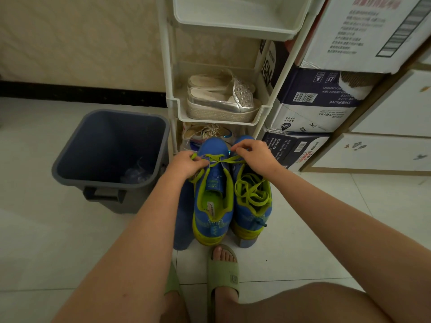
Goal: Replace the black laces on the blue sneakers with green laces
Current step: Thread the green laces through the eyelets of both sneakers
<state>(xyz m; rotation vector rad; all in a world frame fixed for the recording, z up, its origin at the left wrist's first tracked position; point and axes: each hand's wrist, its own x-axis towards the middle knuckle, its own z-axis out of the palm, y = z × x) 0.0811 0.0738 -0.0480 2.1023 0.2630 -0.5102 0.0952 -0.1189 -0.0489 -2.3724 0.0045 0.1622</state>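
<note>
1. Currently side by side on the tiled floor (46, 229), toes toward a white shoe rack (233, 31): left sneaker (213, 206) and right sneaker (253, 213), blue with lime trim.
2. Left hand (186, 163): grip closed in a pinch on the green lace (224, 159) near the left sneaker's toe-end eyelets.
3. Right hand (254, 157): grip likewise pinching the other strand, strands crossing between both hands.
4. Heaped loose over the right sneaker: second green lace (251, 192).
5. Probably soft, limp, light, flat lace; best pinched close to its tip for threading. Sneaker likely light enough to slide when tugged.
6. Alongside, left: grey bin (105, 141).
</note>
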